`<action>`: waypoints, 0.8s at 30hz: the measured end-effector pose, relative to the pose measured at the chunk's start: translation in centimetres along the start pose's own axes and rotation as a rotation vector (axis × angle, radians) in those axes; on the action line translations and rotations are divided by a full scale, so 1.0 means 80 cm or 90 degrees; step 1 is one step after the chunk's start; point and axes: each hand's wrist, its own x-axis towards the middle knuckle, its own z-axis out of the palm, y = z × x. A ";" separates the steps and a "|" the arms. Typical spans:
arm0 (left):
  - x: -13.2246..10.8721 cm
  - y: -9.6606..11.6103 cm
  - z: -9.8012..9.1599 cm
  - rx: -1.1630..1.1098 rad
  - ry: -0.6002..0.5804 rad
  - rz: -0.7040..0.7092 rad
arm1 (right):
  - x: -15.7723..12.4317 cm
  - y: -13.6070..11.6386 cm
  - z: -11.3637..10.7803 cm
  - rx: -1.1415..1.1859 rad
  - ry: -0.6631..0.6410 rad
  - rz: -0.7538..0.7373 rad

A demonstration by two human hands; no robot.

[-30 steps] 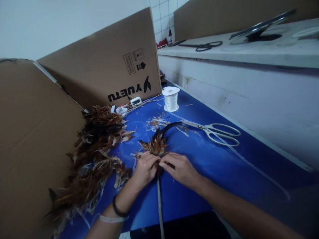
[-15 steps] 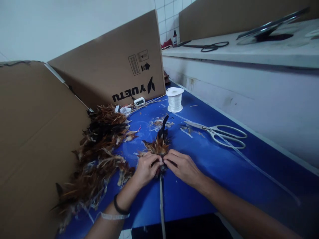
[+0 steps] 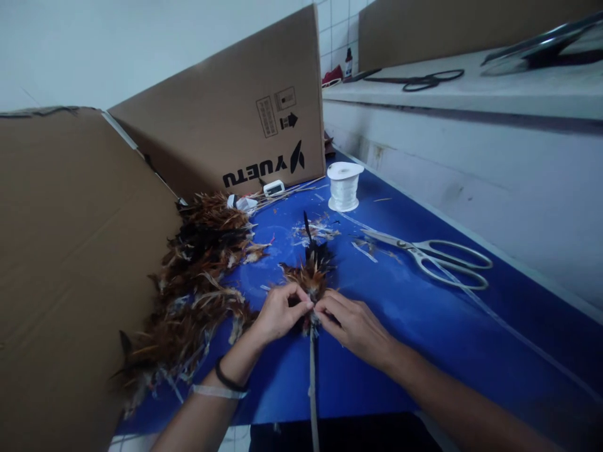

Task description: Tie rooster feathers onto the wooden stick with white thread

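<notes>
Brown-feathered stick (image 3: 312, 370), one, in the pinch of left hand (image 3: 277, 312) and right hand (image 3: 358, 326); one spool (image 3: 344, 186).

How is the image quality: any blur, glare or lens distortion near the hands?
Head view: soft even light, weak shadows; left hand, right hand and feather bundle fairly sharp; head view tilted and stretched at the edges, cardboard box looming large; mild sheen on the blue table.
</notes>
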 end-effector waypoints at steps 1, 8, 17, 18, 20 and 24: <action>0.000 -0.002 0.000 -0.012 0.001 -0.009 | 0.000 0.000 0.001 -0.001 -0.005 -0.005; -0.001 -0.004 -0.001 -0.056 -0.011 -0.012 | 0.002 0.002 -0.002 0.066 -0.011 0.001; -0.007 -0.001 0.001 0.073 -0.022 0.169 | 0.006 0.010 -0.002 0.115 0.003 0.105; -0.006 -0.001 0.001 0.111 -0.022 0.222 | 0.008 0.011 -0.001 0.113 0.007 0.104; -0.006 -0.001 -0.001 0.183 -0.025 0.324 | 0.010 0.013 0.001 0.109 0.013 0.105; -0.006 -0.007 -0.003 0.260 -0.039 0.445 | 0.013 0.012 0.000 0.110 0.020 0.153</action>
